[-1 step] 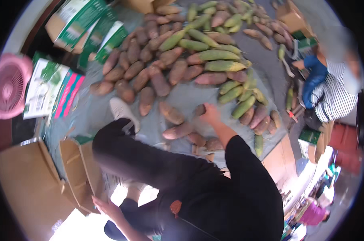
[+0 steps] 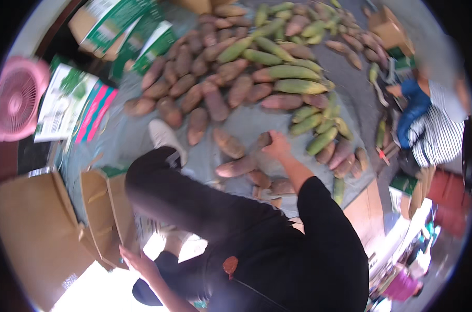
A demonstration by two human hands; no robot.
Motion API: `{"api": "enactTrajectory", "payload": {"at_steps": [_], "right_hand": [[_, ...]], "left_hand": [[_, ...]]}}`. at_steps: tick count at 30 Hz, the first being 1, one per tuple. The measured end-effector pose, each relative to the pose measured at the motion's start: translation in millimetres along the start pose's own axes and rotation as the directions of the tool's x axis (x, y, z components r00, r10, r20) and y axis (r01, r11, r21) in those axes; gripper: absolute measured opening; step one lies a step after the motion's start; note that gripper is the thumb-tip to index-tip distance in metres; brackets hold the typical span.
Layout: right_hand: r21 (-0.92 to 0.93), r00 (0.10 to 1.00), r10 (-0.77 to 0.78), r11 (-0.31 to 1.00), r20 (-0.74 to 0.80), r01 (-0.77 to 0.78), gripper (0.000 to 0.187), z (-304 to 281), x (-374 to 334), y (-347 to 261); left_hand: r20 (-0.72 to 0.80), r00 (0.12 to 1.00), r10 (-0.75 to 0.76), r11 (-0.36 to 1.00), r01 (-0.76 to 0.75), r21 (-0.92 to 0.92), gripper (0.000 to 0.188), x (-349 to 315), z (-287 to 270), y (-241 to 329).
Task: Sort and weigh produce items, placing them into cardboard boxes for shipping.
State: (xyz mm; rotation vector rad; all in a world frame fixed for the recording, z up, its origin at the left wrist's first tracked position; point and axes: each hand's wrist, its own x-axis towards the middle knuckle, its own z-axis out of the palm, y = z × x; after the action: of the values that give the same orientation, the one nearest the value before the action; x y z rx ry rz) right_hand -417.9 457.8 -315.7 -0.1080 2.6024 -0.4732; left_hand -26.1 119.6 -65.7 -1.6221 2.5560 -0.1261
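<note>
My right hand (image 2: 278, 146) is closed around the end of a brownish radish-like root (image 2: 264, 139), just above the sheet. Close by on the sheet lie a reddish root (image 2: 237, 167) and a brown one (image 2: 229, 143). At lower left, my left hand (image 2: 137, 261) has its fingers stretched out at the edge of an open cardboard box (image 2: 98, 200); whether it touches the box I cannot tell. Ahead spreads a large heap of reddish-brown roots (image 2: 213, 101), with long green ones (image 2: 297, 86) towards the right.
A grey-blue sheet (image 2: 246, 122) lies under the roots. A pink fan (image 2: 20, 99) and printed cartons (image 2: 64, 99) stand at left. On the right, a person in a striped top (image 2: 439, 132) sits by more boxes. A large brown carton (image 2: 33, 229) is at lower left.
The whole view has shifted slightly, so the heap and sheet appear a little farther right. My right hand still holds the root, and my left hand stays by the box.
</note>
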Motion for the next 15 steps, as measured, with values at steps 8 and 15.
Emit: {"api": "enactTrajectory", "payload": {"at_steps": [8, 15], "right_hand": [[0.451, 0.746, -0.638, 0.617, -0.192, 0.645, 0.072, -88.1, 12.9, -180.3], [0.626, 0.213, -0.948, 0.018, -0.238, 0.780, 0.065, -161.2, -116.9, -394.0]], "left_hand": [[-0.023, 0.998, -0.055, 0.995, 0.053, -0.090, 0.074, 6.1, -3.5, 1.0], [-0.027, 0.998, -0.051, 0.998, 0.050, -0.049, 0.074, 1.6, -1.6, -9.0]]}}
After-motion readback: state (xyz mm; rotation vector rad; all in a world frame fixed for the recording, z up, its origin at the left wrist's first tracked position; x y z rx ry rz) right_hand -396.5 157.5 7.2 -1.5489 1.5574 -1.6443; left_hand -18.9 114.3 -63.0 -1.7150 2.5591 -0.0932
